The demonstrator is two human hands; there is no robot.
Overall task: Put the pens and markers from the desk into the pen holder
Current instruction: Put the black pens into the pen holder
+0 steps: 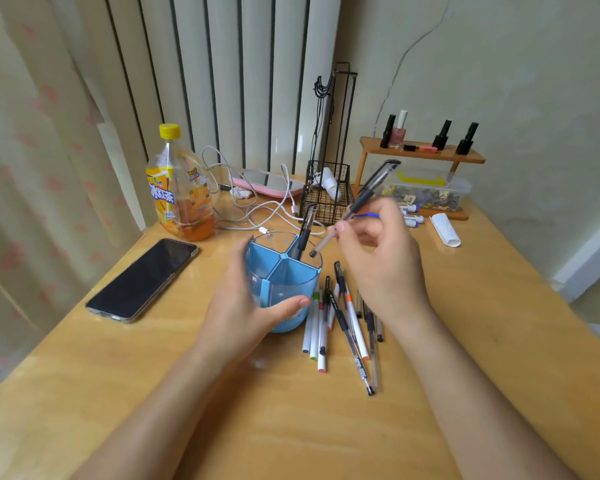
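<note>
A blue see-through pen holder (293,277) with inner dividers stands mid-desk. My left hand (243,303) is wrapped around its left and front side. One black pen (305,228) stands in its far compartment. My right hand (378,258) pinches a black gel pen (361,199) that slants with its tip just above the holder's right rim. Several pens and markers (343,327) lie in a loose pile on the desk right of the holder, partly under my right wrist.
A black phone (142,280) lies at the left. Behind stand an orange drink bottle (177,188), white cables (257,209), a wire basket (328,195), a wooden shelf with nail polish (420,150) and a clear box (426,192). A white roll (445,230) lies at the right.
</note>
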